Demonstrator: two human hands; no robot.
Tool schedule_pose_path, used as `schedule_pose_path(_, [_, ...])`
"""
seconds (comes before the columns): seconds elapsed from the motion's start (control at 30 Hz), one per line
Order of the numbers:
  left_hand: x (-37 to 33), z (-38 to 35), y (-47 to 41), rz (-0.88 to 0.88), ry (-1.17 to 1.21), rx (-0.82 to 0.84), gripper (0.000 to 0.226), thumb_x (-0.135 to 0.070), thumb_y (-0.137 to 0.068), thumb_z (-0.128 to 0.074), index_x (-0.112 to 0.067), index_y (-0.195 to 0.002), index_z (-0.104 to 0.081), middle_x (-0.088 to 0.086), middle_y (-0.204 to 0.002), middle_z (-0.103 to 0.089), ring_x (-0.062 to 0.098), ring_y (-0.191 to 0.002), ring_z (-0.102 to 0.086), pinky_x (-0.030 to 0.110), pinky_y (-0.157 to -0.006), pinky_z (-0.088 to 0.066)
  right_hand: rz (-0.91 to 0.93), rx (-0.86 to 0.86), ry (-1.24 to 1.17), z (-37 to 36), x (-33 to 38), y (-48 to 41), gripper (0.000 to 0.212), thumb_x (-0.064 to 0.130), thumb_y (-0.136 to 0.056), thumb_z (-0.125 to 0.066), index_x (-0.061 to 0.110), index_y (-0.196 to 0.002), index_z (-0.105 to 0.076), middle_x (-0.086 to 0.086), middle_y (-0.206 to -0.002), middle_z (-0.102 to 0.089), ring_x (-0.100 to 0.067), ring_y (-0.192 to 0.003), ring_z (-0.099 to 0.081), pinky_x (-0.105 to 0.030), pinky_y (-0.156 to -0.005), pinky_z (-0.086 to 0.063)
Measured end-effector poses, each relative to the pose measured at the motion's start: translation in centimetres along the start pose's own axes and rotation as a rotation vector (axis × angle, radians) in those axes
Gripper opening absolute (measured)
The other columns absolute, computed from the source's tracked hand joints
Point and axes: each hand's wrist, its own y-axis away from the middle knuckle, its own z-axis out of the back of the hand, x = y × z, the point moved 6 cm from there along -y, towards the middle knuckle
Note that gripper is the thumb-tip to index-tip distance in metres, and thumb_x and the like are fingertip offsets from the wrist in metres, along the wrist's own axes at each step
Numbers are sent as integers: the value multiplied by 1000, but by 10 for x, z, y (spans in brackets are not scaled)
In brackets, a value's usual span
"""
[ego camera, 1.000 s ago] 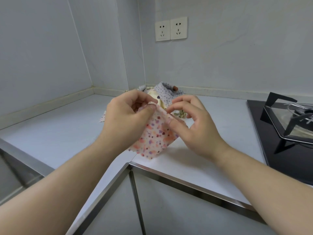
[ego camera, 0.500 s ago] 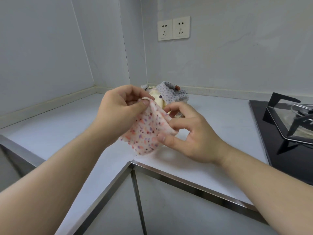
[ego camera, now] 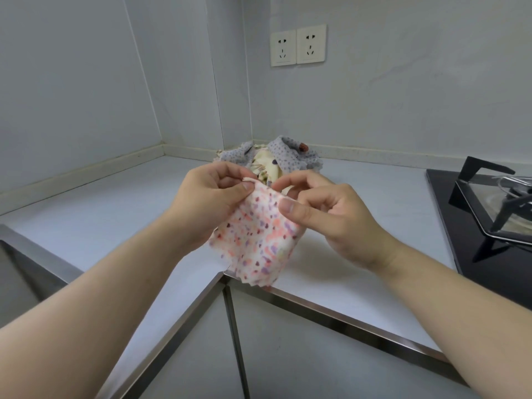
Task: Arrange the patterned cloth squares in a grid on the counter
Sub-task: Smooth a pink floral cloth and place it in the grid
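Above the front inner corner of the table (ego camera: 109, 214), I hold one patterned cloth square (ego camera: 256, 246) in the air with both hands. My left hand (ego camera: 205, 203) pinches the square's upper left edge between thumb and curled fingers. My right hand (ego camera: 331, 217) pinches the upper right edge, thumb flat on the face of the cloth, index finger curled behind it. The square is white with pink, orange and purple spots. It hangs below my hands, its lower edge level with the table's metal trim; contact with the table cannot be determined. A heap of other cloths (ego camera: 290, 161) lies crumpled at the table's back corner against the wall, grey dotted pieces uppermost. A black gas hob (ego camera: 466, 214) sits at the right. Two wall sockets (ego camera: 298, 45) are mounted above the heap.
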Motion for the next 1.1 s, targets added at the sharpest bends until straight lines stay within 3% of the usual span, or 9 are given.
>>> schedule_pose_path(0.13, [-1, 4, -1, -2, 10, -74, 10, -3, -95, -67, -11, -93, -73, 7, -80, -72, 13, -68, -65, 21, -62, -53, -39, -118, 82, 9, -13, -4, 33, 37, -89, -71, 14, -64, -73, 7, -118, -63, -8, -116, -60, -37, -100, -49])
schedule_pose_path(0.27, [-2, 9, -2, -25, 38, -124, 12, -1, -94, -66, -12, -91, -68, 7, -72, -62, 18, -62, -54, 29, -62, -43, -44, -264, 258, 19, -23, -6, 27, 31, -95, -69, 18, -72, -75, 6, -109, -65, -6, -93, -64, -18, -82, -46])
schedule_pose_path(0.33, [-3, 6, -3, -14, 85, -102, 13, 1, -94, -65, -11, -91, -67, 15, -78, -57, 23, -71, -50, 32, -62, -37, -67, -293, 280, 22, -27, -6, 27, 30, -97, -66, 19, -72, -72, 6, -93, -70, -6, -80, -64, -19, -76, -47])
schedule_pose_path(0.5, [-7, 1, 1, -63, 53, -68, 18, 9, -93, -62, -9, -88, -63, 26, -89, -69, 25, -79, -59, 28, -69, -50, -32, -344, 407, 27, -26, -3, 28, 36, -96, -67, 19, -75, -71, 8, -70, -70, -10, -67, -63, -23, -63, -49])
schedule_pose_path(0.63, [-12, 2, 2, -140, -28, -55, 27, 16, -89, -60, -10, -92, -63, 5, -94, -78, 22, -90, -70, 33, -85, -58, 58, -402, 450, 28, -17, -2, 25, 35, -94, -70, 19, -75, -68, 10, -67, -68, -13, -67, -63, -32, -65, -50])
schedule_pose_path(0.8, [-25, -7, 10, -278, -446, -13, 49, 14, -81, -55, -22, -109, -73, -12, -98, -76, -1, -95, -69, 16, -83, -54, 151, -410, 497, 27, -12, -1, 27, 34, -94, -70, 14, -77, -62, 4, -68, -64, -15, -67, -61, -34, -64, -49])
schedule_pose_path(0.9, [-35, -13, 17, -347, -697, -55, 44, 3, -82, -58, -28, -105, -78, -21, -93, -71, -7, -88, -64, 0, -71, -45, 218, -387, 558, 24, -8, 0, 26, 29, -94, -71, 12, -78, -61, 3, -69, -61, -12, -71, -56, -25, -63, -45])
schedule_pose_path(1.0, [-39, -14, 19, -343, -767, -107, 24, 0, -84, -59, -20, -80, -73, -16, -73, -66, 4, -70, -62, 6, -53, -42, 231, -358, 560, 20, -5, 1, 22, 28, -95, -70, 12, -82, -61, 4, -71, -60, -4, -75, -55, -21, -65, -44])
schedule_pose_path(1.1, [-37, -12, 18, -282, -726, -129, 20, -2, -84, -56, -16, -76, -68, -5, -70, -67, 15, -62, -58, 15, -48, -42, 216, -319, 520, 18, -5, 1, 19, 29, -95, -70, 13, -88, -62, 5, -77, -63, -3, -78, -58, -22, -68, -47])
